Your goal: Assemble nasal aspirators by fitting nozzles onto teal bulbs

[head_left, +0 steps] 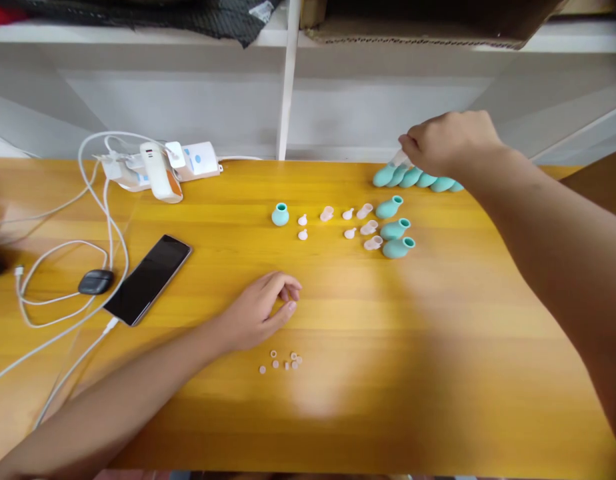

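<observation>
My right hand (451,141) reaches to the far right of the yellow table (438,347), its fingers closed on a pale clear tip at the end of a row of teal rubber bulbs (418,178). My left hand (261,308) rests on the table in the middle, fingers loosely curled, holding nothing that I can see. Just below it lie several tiny pale rings (283,361). Three more teal bulbs (395,230) lie on their sides beside several pale clear tips (361,223). One teal bulb (281,215) stands upright alone.
A black phone (149,279) lies at the left, with white cables (63,280), a small black case (95,281) and a white power strip with chargers (161,167). White shelving (288,80) stands behind the table.
</observation>
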A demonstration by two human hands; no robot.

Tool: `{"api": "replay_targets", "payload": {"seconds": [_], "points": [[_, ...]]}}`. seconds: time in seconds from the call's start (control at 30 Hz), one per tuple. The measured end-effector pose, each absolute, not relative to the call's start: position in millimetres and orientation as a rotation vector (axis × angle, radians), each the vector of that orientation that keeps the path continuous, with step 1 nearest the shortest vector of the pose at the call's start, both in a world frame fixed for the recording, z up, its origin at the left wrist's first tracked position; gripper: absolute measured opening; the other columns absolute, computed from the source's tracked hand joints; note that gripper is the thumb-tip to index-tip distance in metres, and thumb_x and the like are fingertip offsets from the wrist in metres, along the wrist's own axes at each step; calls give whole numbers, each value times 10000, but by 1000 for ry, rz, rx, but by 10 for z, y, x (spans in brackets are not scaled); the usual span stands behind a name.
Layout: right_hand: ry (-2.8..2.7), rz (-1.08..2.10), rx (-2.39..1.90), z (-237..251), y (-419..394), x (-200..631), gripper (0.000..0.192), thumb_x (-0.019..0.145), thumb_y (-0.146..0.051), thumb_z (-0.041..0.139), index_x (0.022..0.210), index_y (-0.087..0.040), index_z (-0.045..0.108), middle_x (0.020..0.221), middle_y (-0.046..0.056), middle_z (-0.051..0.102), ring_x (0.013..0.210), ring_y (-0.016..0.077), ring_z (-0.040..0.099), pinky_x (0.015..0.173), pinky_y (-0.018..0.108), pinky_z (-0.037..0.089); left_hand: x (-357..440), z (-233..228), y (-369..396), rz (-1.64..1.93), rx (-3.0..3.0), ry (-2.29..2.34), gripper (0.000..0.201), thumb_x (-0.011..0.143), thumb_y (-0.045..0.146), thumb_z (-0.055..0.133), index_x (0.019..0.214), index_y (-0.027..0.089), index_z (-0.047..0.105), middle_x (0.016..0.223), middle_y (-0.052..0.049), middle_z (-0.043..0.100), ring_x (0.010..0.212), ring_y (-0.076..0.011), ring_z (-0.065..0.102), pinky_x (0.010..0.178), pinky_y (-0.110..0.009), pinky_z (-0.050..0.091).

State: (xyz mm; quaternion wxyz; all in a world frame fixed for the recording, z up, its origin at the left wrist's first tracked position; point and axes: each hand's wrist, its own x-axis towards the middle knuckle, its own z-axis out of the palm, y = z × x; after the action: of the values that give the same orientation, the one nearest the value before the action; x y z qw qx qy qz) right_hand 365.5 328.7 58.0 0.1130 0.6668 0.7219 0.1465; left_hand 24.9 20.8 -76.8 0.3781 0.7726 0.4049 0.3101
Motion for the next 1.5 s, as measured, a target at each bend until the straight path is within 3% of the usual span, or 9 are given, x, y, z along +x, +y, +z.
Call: {"api": "replay_targets", "payload": {"seconds": [0.27,0.37,0.43,0.53,0.63,0.73,1.0,1.2,1.5], "points": [[2065,442,1996,578,3256,3570,831,1105,-477,356,414,-30,244,1289,236,709,1239,223,587,812,533,282,255,-755,217,808,1980,1015,157,1119,239,525,1265,211,576,1180,-71,700,1048,-201,660,954,-379,532],[2089,553,2074,657,3100,3611,784,1124,-482,456,505,0,471,1260,243,729,1134,188,597,796,501,255,256,-765,221,804,1984,1027,152,1123,245,521,1262,211,575,1177,-70,701,1042,-200,659,957,-383,531],[2119,650,2170,708,2901,3659,667,1143,-459,497,694,3,673,1182,244,757,1017,158,586,780,461,233,261,-769,221,799,1992,1034,148,1128,255,514,1256,212,574,1172,-70,705,1038,-202,659,964,-391,531],[2259,745,2268,720,2465,3705,505,1157,-410,485,937,-55,768,973,189,768,749,107,416,736,387,205,270,-770,217,798,2008,1041,150,1127,266,507,1249,213,576,1164,-75,718,1029,-208,666,966,-402,534],[2605,730,2149,598,1979,3633,465,1117,-412,448,800,-140,652,743,100,670,630,122,216,675,341,205,277,-770,215,798,2015,1052,150,1124,280,504,1236,213,578,1156,-82,728,1026,-216,680,954,-402,540],[2724,650,2002,356,1634,3426,489,1087,-445,421,730,-156,589,728,100,656,632,144,339,663,320,189,277,-769,219,792,2017,1064,160,1127,305,503,1237,217,579,1144,-82,733,1025,-222,690,947,-403,544],[2629,555,1669,-152,1598,3037,655,1161,-418,285,996,-70,815,905,238,767,691,226,614,682,339,232,285,-745,228,763,2076,1084,157,1125,311,502,1212,216,591,1138,-85,741,1027,-226,690,953,-409,545],[2539,541,1603,-216,1711,3029,625,1165,-320,262,1054,-52,815,989,270,781,805,282,693,734,361,326,297,-751,231,765,2098,1082,157,1134,311,489,1196,213,595,1141,-84,739,1024,-228,686,950,-412,542],[2525,545,1527,-254,1725,2997,649,1189,-389,270,1105,-44,814,1037,291,785,927,354,739,773,395,385,314,-744,236,774,2114,1071,164,1136,306,478,1170,204,602,1126,-91,732,1030,-239,681,951,-406,533]]}}
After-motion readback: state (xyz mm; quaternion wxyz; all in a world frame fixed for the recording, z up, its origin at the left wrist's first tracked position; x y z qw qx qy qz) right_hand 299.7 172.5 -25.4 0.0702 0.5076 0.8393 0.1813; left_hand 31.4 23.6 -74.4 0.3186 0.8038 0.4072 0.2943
